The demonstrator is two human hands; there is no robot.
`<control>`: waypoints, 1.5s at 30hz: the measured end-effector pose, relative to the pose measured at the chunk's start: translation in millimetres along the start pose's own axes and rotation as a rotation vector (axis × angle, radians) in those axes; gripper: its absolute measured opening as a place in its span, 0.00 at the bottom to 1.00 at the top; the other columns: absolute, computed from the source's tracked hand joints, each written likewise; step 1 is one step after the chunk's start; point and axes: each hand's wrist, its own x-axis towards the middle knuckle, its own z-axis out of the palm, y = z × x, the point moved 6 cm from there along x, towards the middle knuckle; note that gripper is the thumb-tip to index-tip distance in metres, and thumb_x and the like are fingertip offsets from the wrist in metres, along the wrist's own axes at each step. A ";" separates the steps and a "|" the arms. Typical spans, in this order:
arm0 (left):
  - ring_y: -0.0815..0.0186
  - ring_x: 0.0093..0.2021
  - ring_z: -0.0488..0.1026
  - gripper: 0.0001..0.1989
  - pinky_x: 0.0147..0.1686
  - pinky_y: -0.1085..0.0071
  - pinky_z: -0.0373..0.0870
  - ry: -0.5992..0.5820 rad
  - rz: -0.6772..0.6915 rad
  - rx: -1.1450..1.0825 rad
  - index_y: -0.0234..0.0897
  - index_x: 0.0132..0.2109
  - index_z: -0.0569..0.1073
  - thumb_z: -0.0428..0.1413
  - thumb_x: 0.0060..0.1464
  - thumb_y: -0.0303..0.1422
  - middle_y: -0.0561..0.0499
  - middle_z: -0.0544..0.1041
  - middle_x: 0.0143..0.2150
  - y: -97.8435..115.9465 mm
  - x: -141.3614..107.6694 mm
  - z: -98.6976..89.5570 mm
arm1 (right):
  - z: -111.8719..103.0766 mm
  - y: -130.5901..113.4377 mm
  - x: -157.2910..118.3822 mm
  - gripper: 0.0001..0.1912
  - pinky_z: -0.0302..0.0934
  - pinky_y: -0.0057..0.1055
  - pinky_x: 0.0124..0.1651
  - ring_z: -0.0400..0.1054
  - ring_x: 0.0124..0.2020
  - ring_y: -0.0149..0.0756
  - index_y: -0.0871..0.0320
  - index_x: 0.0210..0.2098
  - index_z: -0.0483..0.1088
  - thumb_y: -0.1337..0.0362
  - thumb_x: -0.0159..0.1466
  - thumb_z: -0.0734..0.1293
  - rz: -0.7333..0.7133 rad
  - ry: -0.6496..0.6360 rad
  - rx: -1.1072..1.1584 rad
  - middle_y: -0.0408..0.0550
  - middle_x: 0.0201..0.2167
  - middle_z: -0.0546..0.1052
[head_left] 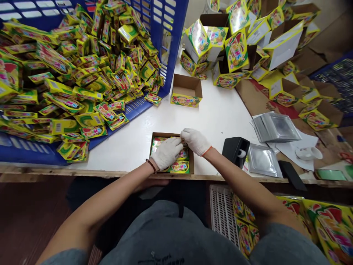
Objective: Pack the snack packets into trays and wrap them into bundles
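a blue plastic crate [162,36] is being shown at far left, resting on the white table [220,121], with small yellow printed packets [91,84] being heaped inside it and spilling toward its low side. moving right, the left hand [163,154] in a white knit glove, with a beaded bracelet [151,165] at the wrist, is being held down over an open cardboard display box [191,162] at the table's near edge. the right hand [195,141], also gloved, with an orange cuff [207,151], is being reached in from the other side, its fingertips [182,133] being kept at the top of the box's contents. yellow packets [179,166] are being stood in rows inside the box - whether either hand is clenched on one or merely touching cannot be told, as the gloves are covering the contact. the packets are judged light, fairly stiff and slick-faced, so they are likely to slip and would best be taken by their narrow edges. farther back, a second display box [186,90] is being shown on the table, with assembled boxes [217,48] being piled beyond it. at right, a black tape dispenser [235,151] and silver foil trays [275,127] are being left on the table - a white slatted crate [222,213] is being seen below.
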 end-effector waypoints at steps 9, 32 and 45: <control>0.53 0.51 0.65 0.15 0.47 0.57 0.62 -0.044 0.040 0.140 0.32 0.54 0.71 0.44 0.65 0.27 0.39 0.73 0.49 3.9 35.9 9.5 | 26.2 0.1 -44.2 0.15 0.58 0.35 0.41 0.69 0.44 0.45 0.59 0.50 0.73 0.66 0.68 0.59 0.150 -0.141 -0.004 0.58 0.46 0.74; 0.51 0.46 0.72 0.09 0.42 0.57 0.64 -0.040 -0.253 0.051 0.32 0.45 0.74 0.52 0.62 0.31 0.39 0.77 0.42 -20.5 39.2 11.1 | 52.6 -39.9 -33.8 0.19 0.54 0.46 0.51 0.68 0.46 0.49 0.65 0.50 0.70 0.74 0.68 0.51 0.146 -0.087 -0.052 0.63 0.46 0.74; 0.59 0.42 0.69 0.11 0.41 0.64 0.63 0.074 -0.289 -0.068 0.36 0.45 0.75 0.48 0.64 0.31 0.43 0.74 0.41 -30.0 33.4 13.7 | 44.2 -23.2 -29.9 0.15 0.57 0.42 0.47 0.69 0.45 0.46 0.61 0.47 0.72 0.71 0.67 0.56 0.085 -0.092 0.050 0.58 0.46 0.76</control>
